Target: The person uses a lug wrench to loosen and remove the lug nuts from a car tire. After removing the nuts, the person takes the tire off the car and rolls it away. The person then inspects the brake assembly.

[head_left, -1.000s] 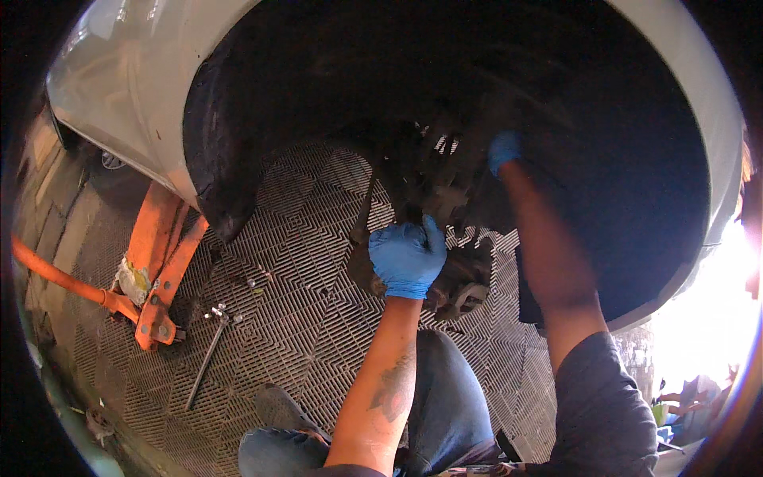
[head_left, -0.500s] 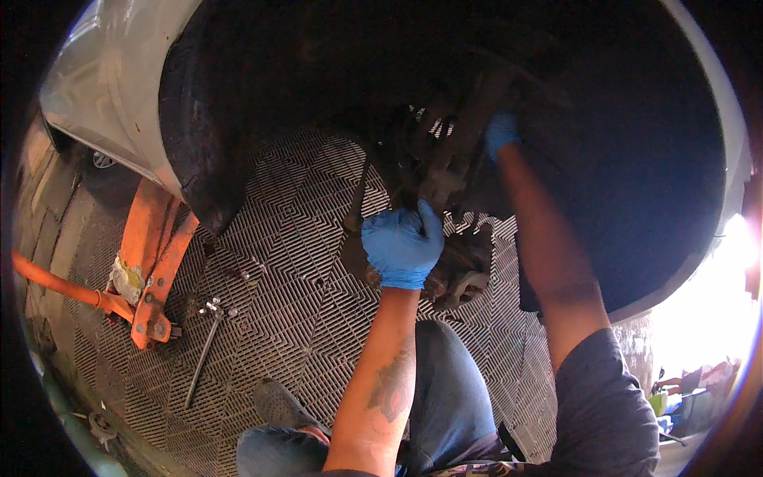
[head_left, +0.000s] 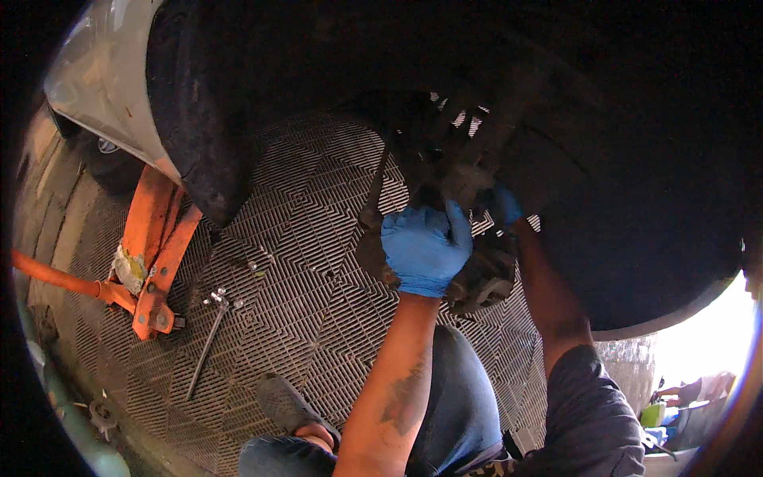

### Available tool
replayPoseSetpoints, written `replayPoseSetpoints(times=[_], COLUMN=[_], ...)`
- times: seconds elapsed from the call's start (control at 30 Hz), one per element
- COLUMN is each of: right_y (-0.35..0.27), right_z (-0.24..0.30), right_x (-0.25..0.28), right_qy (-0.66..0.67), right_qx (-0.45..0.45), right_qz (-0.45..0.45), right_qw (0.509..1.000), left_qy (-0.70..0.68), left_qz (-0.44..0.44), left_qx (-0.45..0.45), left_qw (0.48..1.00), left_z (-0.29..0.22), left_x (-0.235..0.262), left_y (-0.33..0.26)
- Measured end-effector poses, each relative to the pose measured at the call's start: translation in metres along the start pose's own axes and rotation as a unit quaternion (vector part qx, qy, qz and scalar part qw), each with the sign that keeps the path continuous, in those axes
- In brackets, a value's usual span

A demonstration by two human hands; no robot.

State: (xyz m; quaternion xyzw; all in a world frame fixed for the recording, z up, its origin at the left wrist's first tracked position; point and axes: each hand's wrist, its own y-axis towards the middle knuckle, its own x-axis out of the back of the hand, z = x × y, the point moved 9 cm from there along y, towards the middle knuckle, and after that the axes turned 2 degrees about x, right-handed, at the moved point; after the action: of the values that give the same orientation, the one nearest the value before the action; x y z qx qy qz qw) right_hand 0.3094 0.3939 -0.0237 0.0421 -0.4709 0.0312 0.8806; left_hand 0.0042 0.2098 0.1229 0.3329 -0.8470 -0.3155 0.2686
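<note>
My left hand (head_left: 427, 248), in a blue glove, is at the dark suspension knuckle inside a car's wheel arch. Its fingers curl away from view and its thumb points up; what they grip is hidden behind the hand. Just to the right, my right hand (head_left: 507, 205), also blue-gloved, reaches in beside the lower end of the strut (head_left: 470, 181). Shadow covers most of its fingers. Below the left hand sits the dark, rusty wheel hub and brake assembly (head_left: 485, 290).
An orange floor jack (head_left: 151, 238) stands at the left under the silver car body (head_left: 111, 79). A long-handled lug wrench (head_left: 208, 346) lies on the grey slatted floor tiles (head_left: 302, 207), with small metal pieces (head_left: 256, 267) nearby. The black wheel-arch liner (head_left: 628, 246) curves around on the right.
My right hand has come down from higher along the strut, closer to my left hand. The left hand keeps its curled pose at the knuckle while the view shifts slightly.
</note>
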Motion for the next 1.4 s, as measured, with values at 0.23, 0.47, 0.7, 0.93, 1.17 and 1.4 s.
replayPoseSetpoints(times=[0.23, 0.47, 0.7, 0.93, 1.17, 1.4], right_y=[0.01, -0.009, -0.05, -0.031, -0.012, -0.008], right_z=[0.018, 0.022, 0.002, 0.015, 0.029, 0.033], right_x=[0.002, 0.025, 0.048, 0.036, 0.021, 0.013], right_qy=[-0.011, -0.002, -0.009, -0.01, -0.005, -0.003], right_qx=[0.002, 0.003, -0.026, -0.016, -0.006, -0.005], right_qz=[-0.02, -0.031, -0.029, -0.027, -0.025, -0.027], right_qw=[1.0, 1.0, 0.999, 0.999, 1.0, 1.0], left_qy=[-0.001, -0.014, -0.047, -0.037, -0.048, -0.038], left_qz=[-0.006, 0.046, 0.0, 0.049, -0.006, -0.007], left_qx=[-0.005, 0.018, 0.054, 0.058, 0.049, 0.023], left_qw=[1.0, 0.999, 0.997, 0.996, 0.998, 0.999], left_z=[-0.001, 0.003, 0.009, 0.011, 0.01, 0.004], left_x=[0.003, 0.007, 0.015, 0.002, 0.011, 0.013], left_y=[0.003, 0.002, 0.001, -0.005, 0.0, 0.0])
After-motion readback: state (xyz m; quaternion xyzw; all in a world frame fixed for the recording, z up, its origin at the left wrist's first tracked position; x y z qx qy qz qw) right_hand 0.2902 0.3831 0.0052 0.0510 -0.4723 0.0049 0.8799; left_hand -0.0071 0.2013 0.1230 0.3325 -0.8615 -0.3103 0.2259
